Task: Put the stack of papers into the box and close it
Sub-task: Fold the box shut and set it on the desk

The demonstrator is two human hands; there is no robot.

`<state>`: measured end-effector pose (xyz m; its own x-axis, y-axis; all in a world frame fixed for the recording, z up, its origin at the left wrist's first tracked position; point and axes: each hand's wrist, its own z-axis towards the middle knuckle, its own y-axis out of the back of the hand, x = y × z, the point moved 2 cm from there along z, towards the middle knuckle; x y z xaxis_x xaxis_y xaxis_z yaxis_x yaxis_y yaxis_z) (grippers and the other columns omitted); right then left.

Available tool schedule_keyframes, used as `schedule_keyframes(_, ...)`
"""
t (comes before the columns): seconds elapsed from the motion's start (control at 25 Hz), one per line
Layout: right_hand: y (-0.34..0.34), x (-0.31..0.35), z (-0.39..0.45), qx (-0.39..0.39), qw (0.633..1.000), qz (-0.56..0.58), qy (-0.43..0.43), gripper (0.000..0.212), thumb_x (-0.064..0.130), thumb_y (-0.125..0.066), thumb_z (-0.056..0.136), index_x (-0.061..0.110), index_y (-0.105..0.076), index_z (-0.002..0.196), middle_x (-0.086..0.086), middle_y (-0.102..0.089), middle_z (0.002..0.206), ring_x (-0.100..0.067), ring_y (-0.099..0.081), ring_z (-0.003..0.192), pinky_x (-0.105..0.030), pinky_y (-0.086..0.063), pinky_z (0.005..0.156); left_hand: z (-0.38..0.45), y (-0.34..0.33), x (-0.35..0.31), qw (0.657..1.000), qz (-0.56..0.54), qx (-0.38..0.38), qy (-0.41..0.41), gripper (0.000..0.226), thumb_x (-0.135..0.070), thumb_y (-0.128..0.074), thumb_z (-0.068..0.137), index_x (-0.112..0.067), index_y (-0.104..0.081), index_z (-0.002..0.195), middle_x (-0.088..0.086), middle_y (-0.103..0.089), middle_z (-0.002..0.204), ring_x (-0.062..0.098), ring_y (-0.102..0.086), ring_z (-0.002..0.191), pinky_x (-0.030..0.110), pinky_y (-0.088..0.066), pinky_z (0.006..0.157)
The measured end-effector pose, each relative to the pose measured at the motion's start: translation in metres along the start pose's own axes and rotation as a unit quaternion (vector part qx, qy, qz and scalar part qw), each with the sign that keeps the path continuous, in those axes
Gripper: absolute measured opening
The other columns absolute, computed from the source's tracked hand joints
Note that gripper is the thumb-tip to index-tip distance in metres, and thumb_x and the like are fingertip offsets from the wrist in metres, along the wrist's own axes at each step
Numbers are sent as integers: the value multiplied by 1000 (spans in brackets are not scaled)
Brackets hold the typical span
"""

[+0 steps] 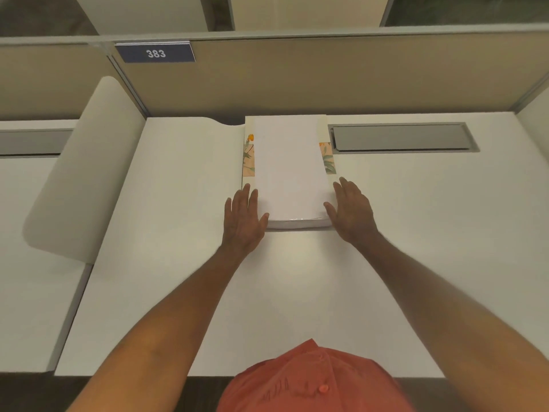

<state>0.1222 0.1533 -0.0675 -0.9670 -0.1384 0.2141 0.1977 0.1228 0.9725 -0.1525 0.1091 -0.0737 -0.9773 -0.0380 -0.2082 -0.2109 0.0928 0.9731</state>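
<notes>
A: Orange shirt (315, 379) bottom centre, closest to lens, both bare forearms reaching out from it. Grips?

B: Left hand (244, 217) flat, fingers spread, palm down on the counter (166, 263), thumb touching the near left corner of the stack of papers (289, 173). Released, nothing clasped.

A: Right?

B: Right hand (350, 211) same pose, spread flat against the stack's near right corner. Also released. Hands bracket the stack, one each side.

A: Stack location?

B: Centre of counter, lying on top of the box (249, 156). Box shows as cream edges with floral print poking out left and right of the paper. Near end of stack overhangs toward the person. Can't tell if the box is open or what part this is.

A: Surroundings?

B: Grey cable hatch (401, 137) just right of the box. Beige partition (326, 75) behind, blue plate "383" (155, 53) upper left. Rounded white divider panel (86, 173) at left.
</notes>
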Motion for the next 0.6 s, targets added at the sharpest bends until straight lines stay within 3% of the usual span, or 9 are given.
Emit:
schedule_keyframes(0.2,17,12,-16,15,1000,-14,18,62,40,-46,107,5,-36,157,-17,-27,169,-36,-25,156,-48,-30,121,-13,13,-17,996,74,1,-41,72,-47,-32,107,-12,-8,165,7,4,174,26,-1,162,49,-2,129)
schedule_keyframes(0.4,24,18,-34,18,997,-63,27,70,49,-33,109,8,-20,164,-14,-11,174,-34,-8,161,-46,-16,127,-32,17,-34,996,75,-8,-44,77,-50,-33,105,-11,-4,165,9,8,174,27,6,161,50,1,129)
schedule_keyframes(0.6,27,18,-40,-2,997,-67,33,73,50,-33,109,6,-17,164,-16,-9,174,-36,-5,161,-48,-14,128,-32,21,-43,995,84,-20,-55,78,-53,-29,105,-11,0,165,11,10,173,27,8,161,52,1,128)
